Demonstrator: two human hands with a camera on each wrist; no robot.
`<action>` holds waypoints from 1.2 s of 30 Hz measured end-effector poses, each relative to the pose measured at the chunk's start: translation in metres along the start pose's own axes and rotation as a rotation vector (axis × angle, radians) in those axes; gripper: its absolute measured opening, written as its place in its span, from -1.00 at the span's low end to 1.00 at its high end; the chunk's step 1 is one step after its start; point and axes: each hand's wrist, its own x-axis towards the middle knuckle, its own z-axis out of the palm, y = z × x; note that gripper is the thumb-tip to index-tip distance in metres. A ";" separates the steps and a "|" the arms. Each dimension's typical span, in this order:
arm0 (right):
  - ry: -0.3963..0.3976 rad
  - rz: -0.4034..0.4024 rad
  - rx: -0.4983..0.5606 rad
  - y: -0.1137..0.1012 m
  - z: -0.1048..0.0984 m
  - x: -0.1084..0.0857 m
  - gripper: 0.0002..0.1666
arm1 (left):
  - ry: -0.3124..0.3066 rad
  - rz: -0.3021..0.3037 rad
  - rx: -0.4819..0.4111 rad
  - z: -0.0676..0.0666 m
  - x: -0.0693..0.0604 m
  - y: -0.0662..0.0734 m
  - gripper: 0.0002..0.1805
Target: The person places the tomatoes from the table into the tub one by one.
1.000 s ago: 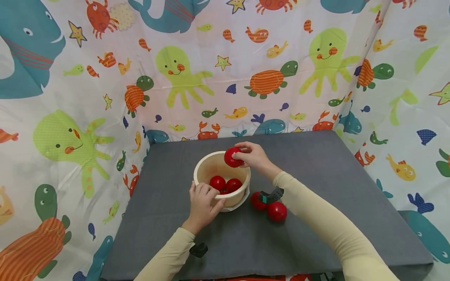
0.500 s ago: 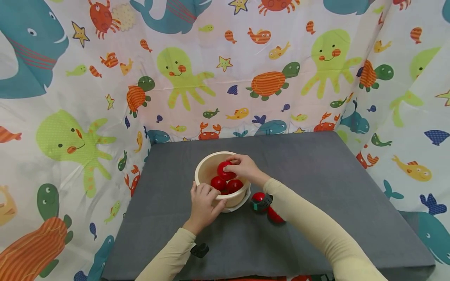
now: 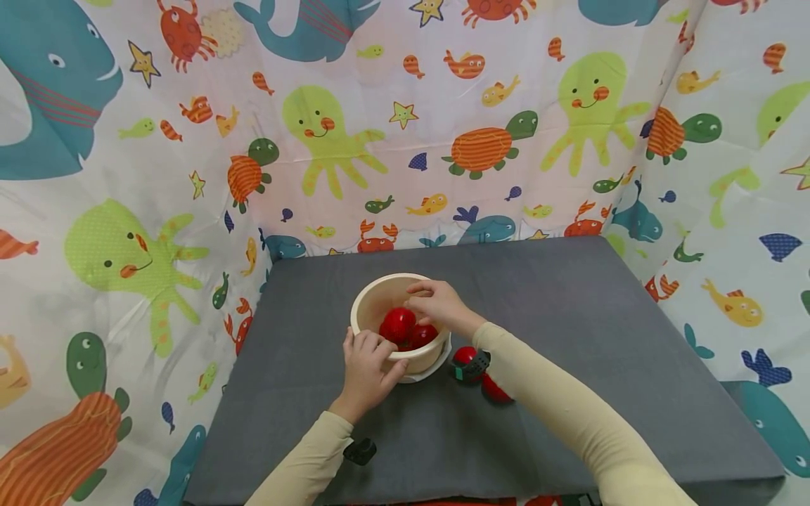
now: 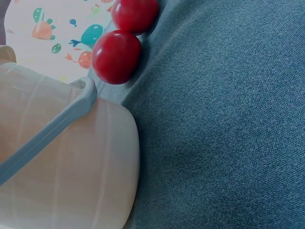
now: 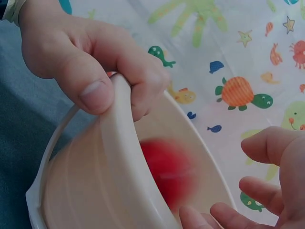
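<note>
A cream plastic bucket stands on the grey-covered table. My left hand grips its near rim, thumb outside and fingers over the edge, as the right wrist view shows. Several glossy red round fruits, like tomatoes, lie inside; the topmost red fruit looks blurred in the right wrist view. Over the bucket's right side is my right hand, fingers spread and apart from the fruit. Two more red fruits lie outside on the cloth, partly hidden by the right wrist in the head view.
The bucket's pale handle hangs down against its outside. A grey cloth covers the table, and a white curtain with printed sea animals hangs behind it and at both sides.
My right hand has moved the red fruit left and down into the bucket and let it go; it now lies on the others. My left hand keeps its hold on the rim.
</note>
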 end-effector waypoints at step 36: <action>0.083 -0.041 0.112 0.006 -0.078 -0.016 -0.48 | 0.023 -0.002 -0.035 0.000 0.005 0.003 -0.76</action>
